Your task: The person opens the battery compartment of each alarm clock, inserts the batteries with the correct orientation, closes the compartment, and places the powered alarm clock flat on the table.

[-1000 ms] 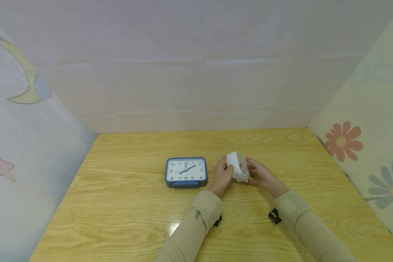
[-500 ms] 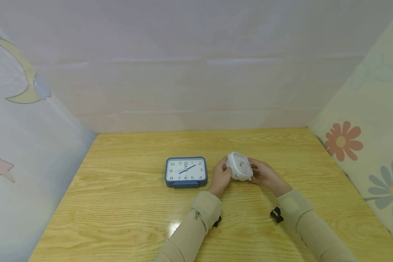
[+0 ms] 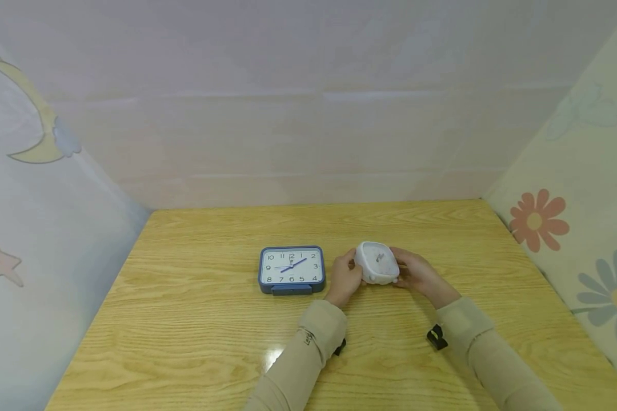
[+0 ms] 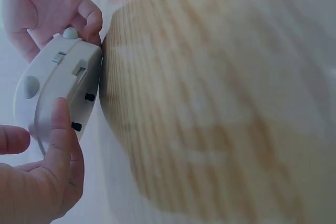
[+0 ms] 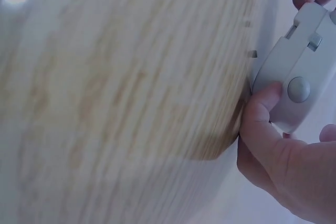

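A white alarm clock (image 3: pixel 379 264) with rounded corners lies tilted back, its dial facing up, low over the wooden table. My left hand (image 3: pixel 343 281) grips its left side, and my right hand (image 3: pixel 419 275) holds the right side. From the left wrist, the white alarm clock (image 4: pixel 50 85) shows its underside edge, round grey feet and two black knobs (image 4: pixel 77 126) at the back, near the index finger. In the right wrist view the right hand's fingers (image 5: pixel 262 114) curl under the casing beside a round foot (image 5: pixel 299 89).
To the left of the hands lies a blue rectangular clock (image 3: pixel 292 268), dial up. The wooden table (image 3: pixel 195 337) meets a pale wall sheet (image 3: pixel 308 154) at the back. Black wrist-camera pieces (image 3: pixel 436 337) stick out by the sleeves.
The white alarm clock has turned from a steep sideways tilt to dial up, with its face now toward the head camera. Both hands shifted slightly with it. The blue clock has stayed put.
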### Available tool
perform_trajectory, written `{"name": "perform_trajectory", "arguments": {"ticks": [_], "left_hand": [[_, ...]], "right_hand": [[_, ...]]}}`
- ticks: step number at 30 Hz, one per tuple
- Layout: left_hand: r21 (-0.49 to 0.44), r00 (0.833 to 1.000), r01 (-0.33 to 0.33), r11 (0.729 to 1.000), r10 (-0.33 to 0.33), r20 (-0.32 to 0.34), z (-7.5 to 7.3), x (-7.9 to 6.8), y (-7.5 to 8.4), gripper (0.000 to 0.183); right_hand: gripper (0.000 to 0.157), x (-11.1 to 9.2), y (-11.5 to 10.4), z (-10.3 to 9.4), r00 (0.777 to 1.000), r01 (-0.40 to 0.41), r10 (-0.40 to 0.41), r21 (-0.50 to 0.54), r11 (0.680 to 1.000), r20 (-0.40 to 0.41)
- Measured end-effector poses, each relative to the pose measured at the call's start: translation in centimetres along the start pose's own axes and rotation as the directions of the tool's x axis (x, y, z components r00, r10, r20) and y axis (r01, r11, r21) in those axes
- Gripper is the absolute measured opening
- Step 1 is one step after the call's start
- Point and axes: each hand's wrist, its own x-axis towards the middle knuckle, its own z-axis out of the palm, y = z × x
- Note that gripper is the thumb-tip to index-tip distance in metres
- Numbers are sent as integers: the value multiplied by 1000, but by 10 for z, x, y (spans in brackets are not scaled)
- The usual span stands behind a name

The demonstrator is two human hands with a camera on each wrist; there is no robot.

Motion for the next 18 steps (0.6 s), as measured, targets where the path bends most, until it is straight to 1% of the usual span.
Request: {"name": "perform_trajectory", "arguments": {"ticks": [2,7,9,12,16,18], "left_hand": [[12,1000,2,1000,-2,-5,0,0,0,52],[21,1000,12,1000,-12,-10,1,0,-1,49],[41,999,32,999,-32,-9,1,0,-1,49],[97,999,49,994,-48,-15,1,-1,-1,47],[142,999,46,989,-43,-22,1,-3,1,46],[139,999,44,989,-41,-24,1,-3,2,46]], "right_hand": [[55,1,0,-1,1000,-4,4,-7,1000,5],[55,2,0,-2,1000,-18,18,2,1000,-11],[55,2,0,-2,1000,-25,25,10,1000,-18],[54,2,-1,-3,999,-35,36,23,999,-32],[53,1,-2,-1,998,-30,31,13,999,-54],[53,0,-2,-1,998,-23,23,0,1000,-66]]}}
